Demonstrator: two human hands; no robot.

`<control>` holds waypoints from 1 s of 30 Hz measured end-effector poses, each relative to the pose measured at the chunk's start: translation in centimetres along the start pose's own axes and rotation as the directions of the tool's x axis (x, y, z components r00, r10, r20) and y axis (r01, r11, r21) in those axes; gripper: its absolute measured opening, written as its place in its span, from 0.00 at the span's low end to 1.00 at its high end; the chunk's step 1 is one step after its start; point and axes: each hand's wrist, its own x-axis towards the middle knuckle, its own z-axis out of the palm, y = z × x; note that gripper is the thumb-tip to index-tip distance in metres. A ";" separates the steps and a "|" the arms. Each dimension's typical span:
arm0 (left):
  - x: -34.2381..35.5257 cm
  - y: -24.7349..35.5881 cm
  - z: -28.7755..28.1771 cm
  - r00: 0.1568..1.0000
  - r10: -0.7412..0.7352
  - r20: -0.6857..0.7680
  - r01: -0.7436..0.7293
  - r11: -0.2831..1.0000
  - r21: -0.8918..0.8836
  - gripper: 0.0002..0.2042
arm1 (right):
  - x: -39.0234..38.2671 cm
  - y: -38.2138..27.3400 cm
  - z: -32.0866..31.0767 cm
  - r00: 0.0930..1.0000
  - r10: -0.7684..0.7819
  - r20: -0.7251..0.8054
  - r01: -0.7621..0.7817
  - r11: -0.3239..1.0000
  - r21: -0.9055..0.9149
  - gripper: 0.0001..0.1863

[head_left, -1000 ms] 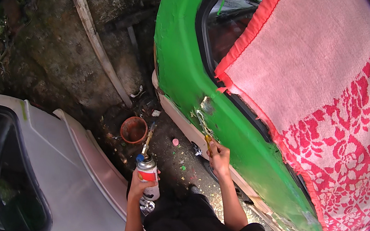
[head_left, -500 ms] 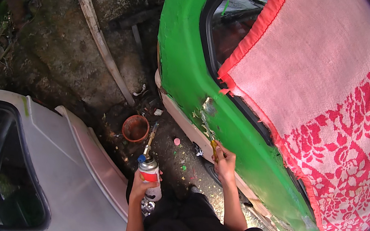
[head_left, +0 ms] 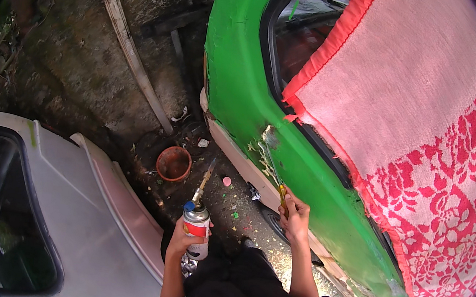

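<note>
Currently on the green painted car body: looks like the scraping step to me, partway along, going by the patchy cream-coloured streak with a dark smudge at its 1 o'clock.
Yellow-handled tool with a thin metal blade: gripped in the right hand, fingers curled closed round the handle. Blade runs off toward 11 o'clock, tip over the streak. Can't tell if it's actually touching.
Red-and-white metal gas can with a blue knob: the left hand is wrapped round it. Its long brass-coloured torch nozzle points to 12 o'clock, away from the streak. No flame I can make out.
Pink-and-red floral towel: draped over the car at the right hand's 1 o'clock.
Round terracotta-coloured pot: on the ground, 11 o'clock from the can.
Next stroke: I'd say it calls for a low blade angle and steady light pressure. If the torch gets used, aim it clear of that towel.
</note>
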 end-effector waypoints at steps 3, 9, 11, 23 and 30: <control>0.2 0.1 -0.4 0.998 -0.021 0.053 0.017 0.997 0.077 0.34 | 1.5 -0.2 0.7 0.994 0.092 0.053 -0.096 0.993 0.070 0.21; 0.8 0.9 0.5 0.999 -0.039 0.026 0.037 0.996 0.087 0.33 | 1.5 0.9 0.0 0.992 0.119 0.049 -0.123 0.988 0.092 0.21; 1.1 1.0 0.6 0.999 -0.038 0.036 0.035 0.996 0.082 0.33 | 2.3 1.1 0.0 0.994 0.097 0.054 -0.100 0.992 0.070 0.21; 1.1 1.2 0.5 0.997 -0.060 0.042 0.056 0.994 0.091 0.34 | 4.0 2.2 1.1 0.989 0.124 0.083 -0.137 0.973 0.185 0.22; 0.9 0.9 0.2 0.997 -0.049 0.056 0.044 0.996 0.082 0.35 | 2.8 0.4 2.1 0.989 0.139 0.052 -0.144 0.980 0.135 0.22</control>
